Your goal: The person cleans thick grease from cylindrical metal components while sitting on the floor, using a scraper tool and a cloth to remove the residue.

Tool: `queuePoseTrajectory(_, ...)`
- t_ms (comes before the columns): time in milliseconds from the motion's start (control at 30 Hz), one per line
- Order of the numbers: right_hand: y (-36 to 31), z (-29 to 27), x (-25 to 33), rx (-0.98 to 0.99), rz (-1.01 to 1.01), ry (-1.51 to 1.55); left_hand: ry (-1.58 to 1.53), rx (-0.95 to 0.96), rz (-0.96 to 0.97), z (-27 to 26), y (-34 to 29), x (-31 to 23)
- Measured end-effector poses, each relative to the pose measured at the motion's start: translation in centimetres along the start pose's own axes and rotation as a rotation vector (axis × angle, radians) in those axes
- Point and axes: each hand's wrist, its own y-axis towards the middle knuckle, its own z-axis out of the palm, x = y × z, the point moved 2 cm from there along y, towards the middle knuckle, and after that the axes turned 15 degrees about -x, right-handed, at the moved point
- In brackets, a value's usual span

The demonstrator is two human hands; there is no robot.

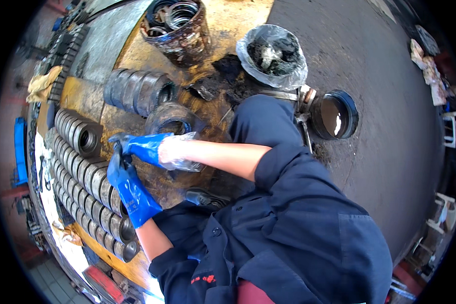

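Observation:
My left hand [129,190], in a long blue rubber glove, reaches up from the lower edge and meets my right hand [144,148] beside the rows of metal rings. The right hand wears a blue glove too, with clear plastic around its wrist. The fingers of both hands are closed against each other, dark with grime. Whatever they hold, if anything, is too small or hidden to name. Just left of them stand several rows of stacked steel rings [93,175] lying on their sides. A larger dark ring [175,119] lies just beyond my right hand.
Thick rings [137,91] form a short row farther off. A rusty bucket [190,43] holds metal rings. A plastic-lined basin [296,71] contains black greasy material. Beside my knee [266,119] sit a black round pan [350,114] with dark liquid and a hammer-like tool [306,129].

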Motion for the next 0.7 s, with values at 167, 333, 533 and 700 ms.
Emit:
queuePoseTrajectory(167,1.6,-0.4,-0.1,0.027,0.412,0.417,0.138,0.193,0.064,0.1,-0.2,-0.2)
queuePoseTrajectory(333,2.5,-1.5,1.4,-0.098,0.780,0.906,0.311,0.316,0.679,1.3,-0.8,-6.3)
queuePoseTrajectory(533,1.6,0.1,4.0,0.031,0.747,1.037,-0.041,0.216,0.060,2.6,-1.3,-7.1)
queuePoseTrajectory(700,2.9,-7.9,12.4,0.060,0.649,0.371,-0.486,0.518,-0.124,3.6,-2.1,-5.5)
